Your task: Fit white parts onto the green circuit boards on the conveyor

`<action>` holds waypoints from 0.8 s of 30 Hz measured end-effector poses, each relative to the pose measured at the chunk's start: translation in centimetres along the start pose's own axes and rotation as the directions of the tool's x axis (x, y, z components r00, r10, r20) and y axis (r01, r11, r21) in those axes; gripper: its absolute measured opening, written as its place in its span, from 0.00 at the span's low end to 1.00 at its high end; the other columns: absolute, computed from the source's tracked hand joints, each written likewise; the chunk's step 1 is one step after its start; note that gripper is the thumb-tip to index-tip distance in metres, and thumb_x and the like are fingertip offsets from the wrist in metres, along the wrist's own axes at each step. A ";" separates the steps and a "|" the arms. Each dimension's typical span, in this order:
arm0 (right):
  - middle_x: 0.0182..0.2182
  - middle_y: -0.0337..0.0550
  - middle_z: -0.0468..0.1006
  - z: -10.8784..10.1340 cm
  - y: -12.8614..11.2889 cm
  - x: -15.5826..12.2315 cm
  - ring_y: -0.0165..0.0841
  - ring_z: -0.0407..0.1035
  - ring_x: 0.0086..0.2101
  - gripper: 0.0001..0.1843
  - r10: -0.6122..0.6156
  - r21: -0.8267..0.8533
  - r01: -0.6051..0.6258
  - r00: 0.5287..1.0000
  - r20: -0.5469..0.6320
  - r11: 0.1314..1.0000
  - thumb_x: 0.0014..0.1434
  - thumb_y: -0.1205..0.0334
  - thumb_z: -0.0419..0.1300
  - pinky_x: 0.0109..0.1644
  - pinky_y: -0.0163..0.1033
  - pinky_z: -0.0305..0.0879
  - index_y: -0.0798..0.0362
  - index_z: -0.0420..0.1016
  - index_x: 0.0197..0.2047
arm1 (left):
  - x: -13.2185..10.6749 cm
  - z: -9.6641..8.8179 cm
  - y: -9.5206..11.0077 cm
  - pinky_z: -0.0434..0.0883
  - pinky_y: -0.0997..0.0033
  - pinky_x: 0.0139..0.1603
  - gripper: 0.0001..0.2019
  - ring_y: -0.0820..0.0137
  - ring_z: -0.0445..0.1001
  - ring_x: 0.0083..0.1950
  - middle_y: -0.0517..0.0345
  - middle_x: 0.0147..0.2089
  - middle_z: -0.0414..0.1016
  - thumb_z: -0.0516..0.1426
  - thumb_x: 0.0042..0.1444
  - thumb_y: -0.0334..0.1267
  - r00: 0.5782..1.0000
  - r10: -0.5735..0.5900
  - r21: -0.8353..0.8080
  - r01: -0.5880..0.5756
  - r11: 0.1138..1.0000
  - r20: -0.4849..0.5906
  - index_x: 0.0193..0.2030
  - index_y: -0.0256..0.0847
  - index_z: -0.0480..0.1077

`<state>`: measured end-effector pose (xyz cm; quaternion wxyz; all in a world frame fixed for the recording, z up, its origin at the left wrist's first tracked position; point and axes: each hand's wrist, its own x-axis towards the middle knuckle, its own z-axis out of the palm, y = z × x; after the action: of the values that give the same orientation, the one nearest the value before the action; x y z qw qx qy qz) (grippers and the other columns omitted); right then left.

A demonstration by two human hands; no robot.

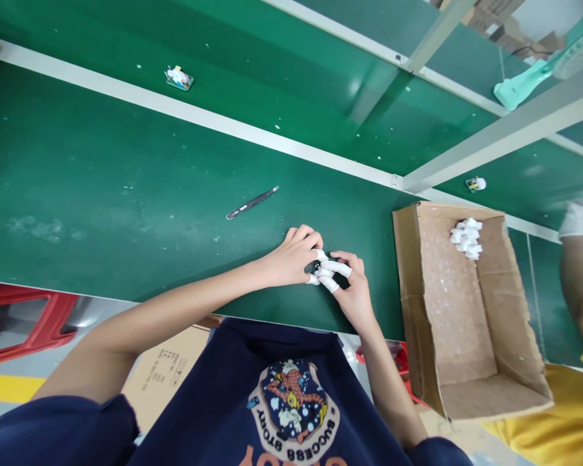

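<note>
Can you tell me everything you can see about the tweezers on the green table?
The tweezers are a thin, straight pair with dark, shiny arms, probably coated metal, and paler metal showing at the ends. Their two arms look closed together. They lie flat and slanted on the green bench mat, with nothing touching them. They sit between the white rail and the person's left hand, which is close by but not on them.

"SUCCESS STORY" upside down, navy T-shirt (291,401) chest print
</note>
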<state>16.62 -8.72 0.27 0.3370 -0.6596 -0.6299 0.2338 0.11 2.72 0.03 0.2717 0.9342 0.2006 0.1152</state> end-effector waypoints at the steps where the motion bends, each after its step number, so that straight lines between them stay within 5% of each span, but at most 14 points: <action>1: 0.50 0.45 0.71 -0.1 0.0 0.0 0.40 0.64 0.47 0.10 0.007 0.026 -0.008 1.000 0.006 1.000 0.60 0.56 0.60 0.53 0.50 0.64 0.46 0.75 0.45 | 0.0 0.0 0.0 0.57 0.56 0.50 0.08 0.57 0.57 0.53 0.49 0.49 0.65 0.62 0.50 0.37 1.000 0.001 0.003 -0.001 1.000 -0.001 0.35 0.35 0.72; 24: 0.49 0.46 0.68 2.0 -1.3 0.8 0.43 0.60 0.48 0.11 0.145 -0.165 -0.153 0.988 -0.058 0.974 0.59 0.56 0.56 0.50 0.50 0.56 0.49 0.67 0.45 | -0.1 0.2 0.1 0.57 0.57 0.51 0.07 0.56 0.57 0.54 0.49 0.48 0.65 0.61 0.49 0.34 1.000 0.008 0.023 -0.007 1.000 -0.020 0.35 0.34 0.72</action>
<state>14.40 -7.67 -0.02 0.2754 -0.7364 -0.5883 0.1891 0.15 2.47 -0.11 0.2583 0.9369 0.2011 0.1230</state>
